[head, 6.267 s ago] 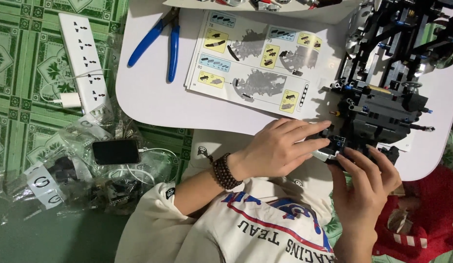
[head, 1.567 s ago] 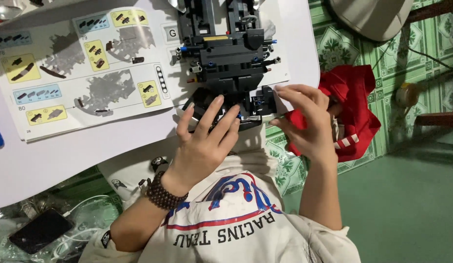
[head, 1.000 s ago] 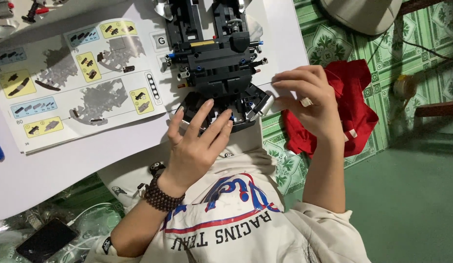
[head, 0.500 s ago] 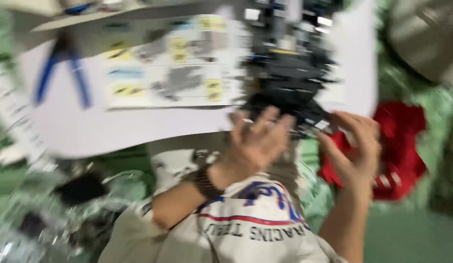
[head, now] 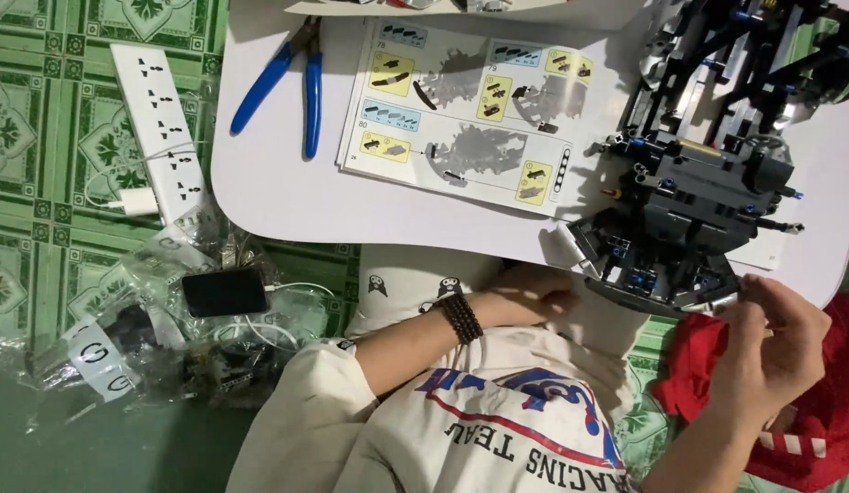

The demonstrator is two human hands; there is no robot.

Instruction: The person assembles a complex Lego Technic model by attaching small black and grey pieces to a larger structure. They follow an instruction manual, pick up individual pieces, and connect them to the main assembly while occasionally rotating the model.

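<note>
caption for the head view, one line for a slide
Right hand at the near edge of a dark brick-built model on a white table; left hand rests below.

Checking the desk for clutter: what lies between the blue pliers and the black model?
In the head view, only the open instruction booklet lies flat on the table between the pliers and the model.

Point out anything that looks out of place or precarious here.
The model overhangs the table edge near the right hand, only partly supported. A phone lies on the floor among plastic bags, its cable running loose.
</note>
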